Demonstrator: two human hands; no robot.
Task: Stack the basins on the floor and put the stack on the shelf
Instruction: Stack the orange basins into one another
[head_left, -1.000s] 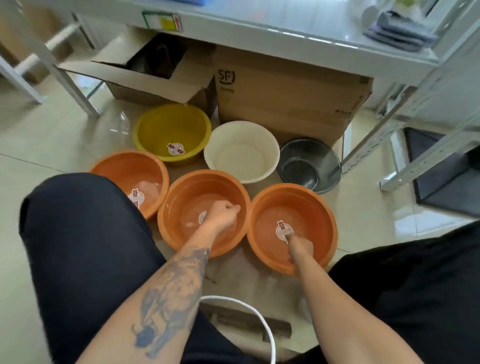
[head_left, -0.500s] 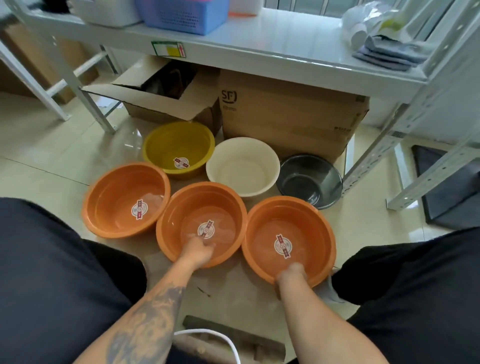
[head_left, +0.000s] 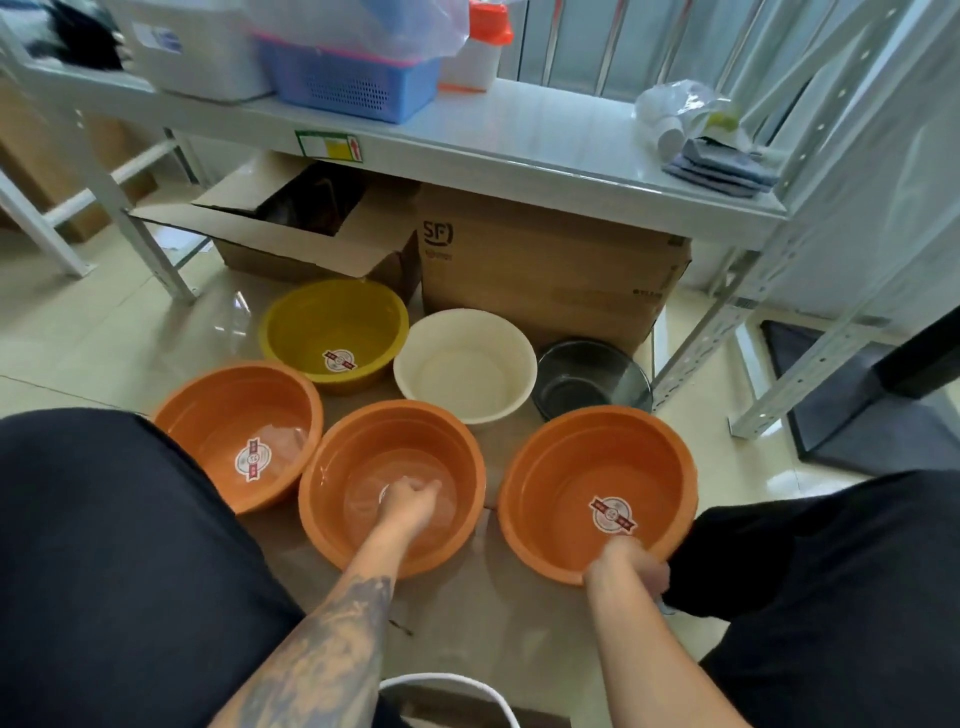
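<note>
Six basins sit on the tiled floor in front of me. In the near row are a left orange basin (head_left: 208, 415), a middle orange basin (head_left: 332, 525) and a right orange basin (head_left: 571, 467). Behind them are a yellow basin (head_left: 311, 322), a white basin (head_left: 467, 364) and a dark basin (head_left: 587, 374). My left hand (head_left: 408, 501) rests curled on the bottom of the middle orange basin, covering its sticker. My right hand (head_left: 631, 569) grips the near rim of the right orange basin, which looks tipped up. The grey shelf (head_left: 519, 135) runs across above.
Two cardboard boxes (head_left: 545, 270) stand under the shelf behind the basins. On the shelf are a blue basket (head_left: 343, 88), a white box, a bottle and folded cloths (head_left: 722, 166). Slanted shelf legs (head_left: 701, 338) and a black mat (head_left: 857, 431) lie right. My knees flank the basins.
The right orange basin has shifted right, away from the middle one, held at its rim. My left hand moved from the middle basin's near rim to its bottom. The view tilted up.
</note>
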